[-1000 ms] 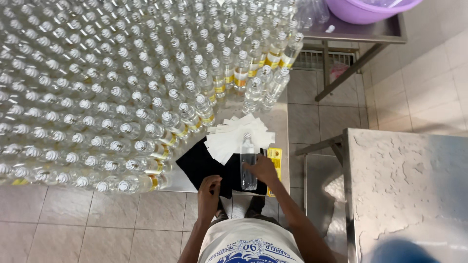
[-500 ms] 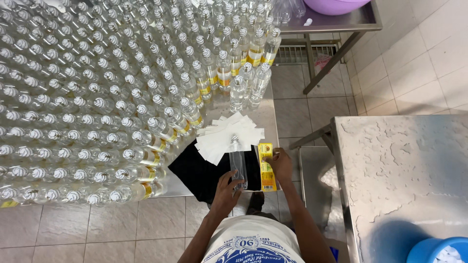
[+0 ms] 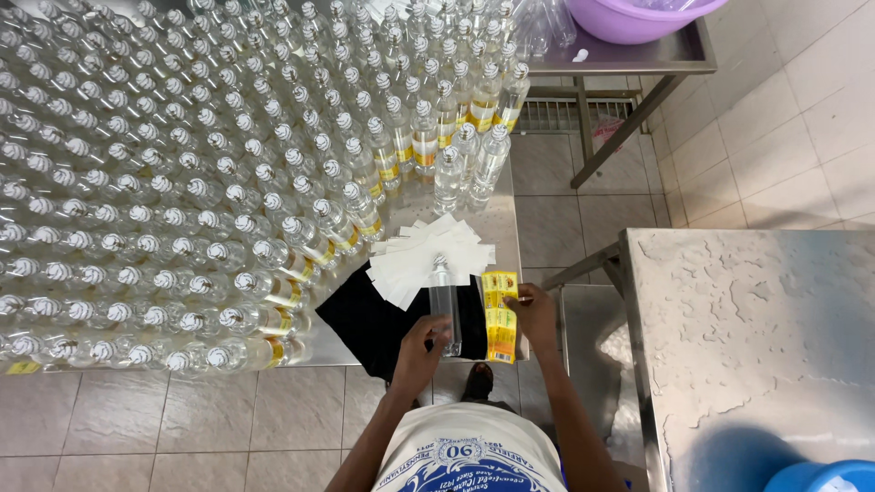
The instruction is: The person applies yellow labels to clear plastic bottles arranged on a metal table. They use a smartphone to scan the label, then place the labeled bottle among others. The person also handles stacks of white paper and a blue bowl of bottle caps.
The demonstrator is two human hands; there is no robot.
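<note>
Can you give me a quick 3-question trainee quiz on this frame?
1. True or false: the left hand grips a clear bottle lying over the black cloth.
2. What is the right hand touching? A) the purple basin B) the yellow label strip C) the blue bucket
3. Fill in: the fan of white paper slips lies just beyond the bottle's ____ end.

Key
1. True.
2. B. The purple basin sits on the far table, and the blue bucket is at the lower right corner, both apart from the hand.
3. Capped.
</note>
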